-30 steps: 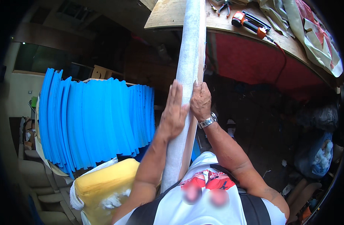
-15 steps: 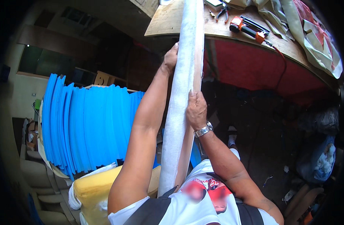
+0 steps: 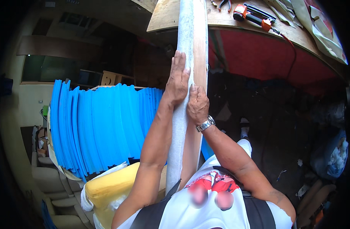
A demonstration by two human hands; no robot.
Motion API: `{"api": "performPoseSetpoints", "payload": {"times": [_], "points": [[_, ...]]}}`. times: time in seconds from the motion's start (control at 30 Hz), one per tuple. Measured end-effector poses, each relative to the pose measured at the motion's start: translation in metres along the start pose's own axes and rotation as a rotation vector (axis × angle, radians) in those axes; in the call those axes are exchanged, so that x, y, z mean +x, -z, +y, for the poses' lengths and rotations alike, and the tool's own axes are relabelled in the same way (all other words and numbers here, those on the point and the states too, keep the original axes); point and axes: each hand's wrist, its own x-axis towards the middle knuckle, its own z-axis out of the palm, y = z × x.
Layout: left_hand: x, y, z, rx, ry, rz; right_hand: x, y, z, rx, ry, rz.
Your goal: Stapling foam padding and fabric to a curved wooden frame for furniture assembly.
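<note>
A long narrow wooden board (image 3: 200,57) runs away from my body onto the workbench. Pale grey-white fabric (image 3: 185,26) covers its left side, and a strip of bare wood shows along the right. My left hand (image 3: 178,81) lies flat on the fabric with its fingers stretched forward. Just nearer and to the right, my right hand (image 3: 198,105), with a metal watch on the wrist, is closed at the fabric's edge, its thumb on top. What its curled fingers pinch underneath is partly hidden.
On the plywood workbench (image 3: 163,17) lie an orange-black staple gun (image 3: 255,17) with a hose, pliers (image 3: 225,4) and cream cloth (image 3: 316,26). Blue sheets (image 3: 102,126) stand stacked at left, behind a yellow foam block (image 3: 110,185). A plastic bag (image 3: 331,156) sits at right.
My left hand has left the board's far left edge and come nearer, now flat on top. The right hand has barely moved. More bare wood shows beside the fabric.
</note>
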Motion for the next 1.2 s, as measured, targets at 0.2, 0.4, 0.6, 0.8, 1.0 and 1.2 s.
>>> {"api": "performPoseSetpoints", "payload": {"times": [0.2, 0.4, 0.6, 0.8, 1.0, 1.2], "points": [[-0.052, 0.001, 0.044, 0.147, 0.159, -0.013, 0.003, 0.007, 0.006, 0.151, -0.011, -0.027], [-0.055, -0.003, 0.048, 0.171, 0.182, 0.009, 0.013, 0.025, 0.006, -0.027, 0.121, -0.178], [-0.027, -0.017, 0.061, 0.270, 0.376, 0.065, 0.176, 0.112, -0.003, -0.469, 0.552, -0.210], [-0.006, -0.028, 0.061, 0.348, 0.439, 0.021, 0.432, 0.204, 0.017, -1.231, 0.787, 0.017], [0.003, -0.029, 0.071, 0.389, 0.517, 0.051, 0.504, 0.190, 0.008, -1.550, 0.460, -0.309], [0.007, -0.031, 0.066, 0.404, 0.500, 0.045, 0.499, 0.216, -0.012, -1.438, 0.430, -0.274]]}}
